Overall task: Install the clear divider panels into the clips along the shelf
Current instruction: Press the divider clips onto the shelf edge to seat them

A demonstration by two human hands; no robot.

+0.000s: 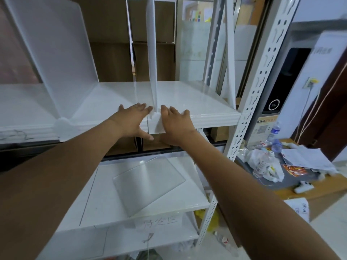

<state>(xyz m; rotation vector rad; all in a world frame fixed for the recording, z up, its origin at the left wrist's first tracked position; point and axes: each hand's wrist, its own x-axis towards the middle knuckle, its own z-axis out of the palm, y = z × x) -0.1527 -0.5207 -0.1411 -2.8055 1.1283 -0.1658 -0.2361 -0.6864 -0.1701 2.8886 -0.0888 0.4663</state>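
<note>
A clear divider panel (pixel 152 44) stands upright, edge-on, on the white upper shelf (pixel 210 107), its front foot in a white clip (pixel 156 122) on the shelf's front lip. My left hand (pixel 132 120) rests flat just left of the clip, thumb under the lip. My right hand (pixel 175 122) lies flat just right of it, fingers spread. A second panel (pixel 54 53) stands at the left in its own clip (pixel 63 126). A loose clear panel (pixel 148 182) lies flat on the lower shelf (pixel 187 203).
A white perforated upright post (pixel 261 76) frames the shelf's right side. Cardboard boxes (pixel 110 44) stand behind the shelf. To the right, a low surface holds water bottles (pixel 262 164), plastic bags and papers (pixel 304 158). A handwritten label (pixel 161 222) hangs on the lower shelf's front.
</note>
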